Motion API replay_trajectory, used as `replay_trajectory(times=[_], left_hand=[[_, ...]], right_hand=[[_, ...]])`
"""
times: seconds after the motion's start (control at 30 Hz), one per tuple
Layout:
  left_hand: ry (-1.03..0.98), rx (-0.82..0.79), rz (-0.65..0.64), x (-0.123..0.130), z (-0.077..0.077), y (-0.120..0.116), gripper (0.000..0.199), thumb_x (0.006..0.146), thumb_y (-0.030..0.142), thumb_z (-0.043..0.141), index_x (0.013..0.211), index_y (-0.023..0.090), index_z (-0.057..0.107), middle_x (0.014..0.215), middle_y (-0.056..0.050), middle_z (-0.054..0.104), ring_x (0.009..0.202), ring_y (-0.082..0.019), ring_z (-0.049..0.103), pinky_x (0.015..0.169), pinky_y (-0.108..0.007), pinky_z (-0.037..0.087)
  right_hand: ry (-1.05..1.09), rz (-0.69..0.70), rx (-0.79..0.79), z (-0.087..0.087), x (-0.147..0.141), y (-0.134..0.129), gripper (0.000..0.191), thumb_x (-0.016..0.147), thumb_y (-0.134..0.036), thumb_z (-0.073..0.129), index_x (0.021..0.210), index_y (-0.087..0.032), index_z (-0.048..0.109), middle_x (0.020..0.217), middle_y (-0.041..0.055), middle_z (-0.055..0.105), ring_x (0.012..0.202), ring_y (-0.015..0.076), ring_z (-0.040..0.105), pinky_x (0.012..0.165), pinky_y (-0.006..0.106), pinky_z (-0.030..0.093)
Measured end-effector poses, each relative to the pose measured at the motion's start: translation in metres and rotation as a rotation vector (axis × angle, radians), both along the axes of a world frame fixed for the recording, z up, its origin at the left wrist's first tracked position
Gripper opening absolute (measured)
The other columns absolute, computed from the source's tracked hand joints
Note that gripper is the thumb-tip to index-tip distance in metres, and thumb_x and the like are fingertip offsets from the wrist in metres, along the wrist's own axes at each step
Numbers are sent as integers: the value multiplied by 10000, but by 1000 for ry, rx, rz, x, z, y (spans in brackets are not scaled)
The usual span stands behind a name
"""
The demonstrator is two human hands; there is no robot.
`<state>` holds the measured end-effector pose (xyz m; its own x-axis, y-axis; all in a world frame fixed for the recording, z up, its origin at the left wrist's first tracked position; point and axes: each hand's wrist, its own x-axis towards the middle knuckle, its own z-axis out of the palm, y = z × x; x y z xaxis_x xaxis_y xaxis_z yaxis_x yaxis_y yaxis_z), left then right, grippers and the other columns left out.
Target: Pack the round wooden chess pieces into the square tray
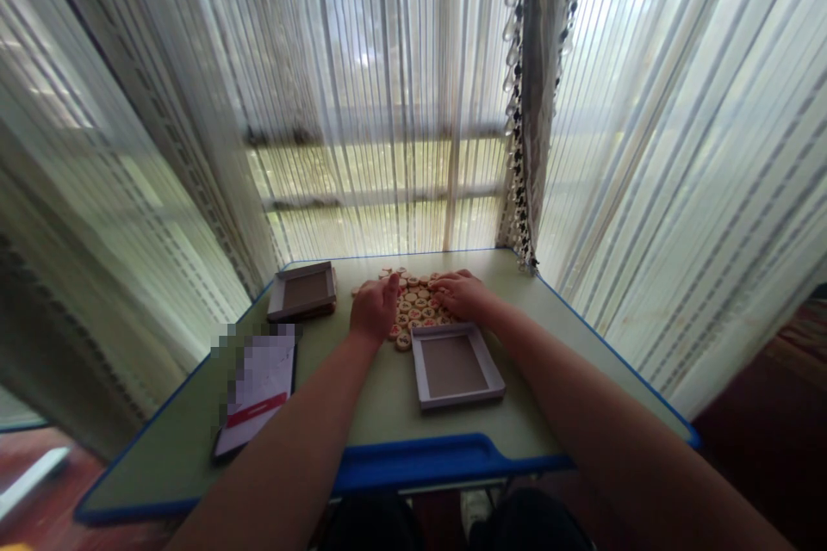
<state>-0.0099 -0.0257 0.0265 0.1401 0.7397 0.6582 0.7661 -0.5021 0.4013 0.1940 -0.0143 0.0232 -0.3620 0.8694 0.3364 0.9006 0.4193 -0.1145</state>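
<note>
Many round wooden pieces [413,314] with red and dark markings lie in a cluster on the pale green table. At the left edge of the cluster, my left hand [375,307] stands on its side with the thumb up; what its fingers hold, if anything, is hidden. My right hand [463,294] rests palm down over the right side of the pieces, its fingers spread and touching some of them. Just below the cluster sits an open shallow box [423,370] with a whitish rim and a grey-brown inside.
Another shallow box [276,297] rests on something at the back left. A tablet or phone [258,396] lies at the left, near my left forearm. The table [388,422] has a blue edge with a moulded tray [419,458] in front. Striped curtains hang behind.
</note>
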Motion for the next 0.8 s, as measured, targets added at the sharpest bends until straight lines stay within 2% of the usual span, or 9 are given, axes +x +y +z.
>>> replay_trajectory(times=[0.3, 0.47, 0.63, 0.8], left_hand=[[25, -4, -15, 0, -2, 3, 528, 878, 427, 191, 670, 171, 604, 649, -60, 612, 678, -170, 554, 653, -290, 388], [28, 2, -23, 0, -3, 3, 531, 879, 422, 193, 632, 173, 591, 646, -60, 612, 686, -168, 559, 663, -288, 387], [45, 8, -26, 1, -4, 4, 526, 876, 429, 207, 621, 176, 592, 642, -57, 617, 664, -162, 562, 661, -284, 387], [42, 8, -23, 1, -3, 3, 526, 876, 431, 206, 625, 177, 592, 629, -54, 614, 660, -160, 562, 651, -277, 384]], right_hand=[[31, 49, 33, -4, 6, 5, 350, 858, -346, 342, 1088, -242, 584, 1161, 20, 562, 1079, 165, 470, 949, 301, 302], [98, -7, -7, -4, 3, 5, 316, 823, -375, 410, 1060, -294, 602, 1114, -8, 591, 1077, 183, 471, 913, 298, 355], [89, -15, -40, -3, 5, 3, 288, 804, -377, 441, 984, -277, 641, 1011, 5, 637, 1020, 179, 505, 894, 286, 363], [83, 9, 26, -3, 4, 9, 288, 826, -324, 406, 962, -235, 644, 1093, 22, 598, 1031, 162, 494, 926, 279, 332]])
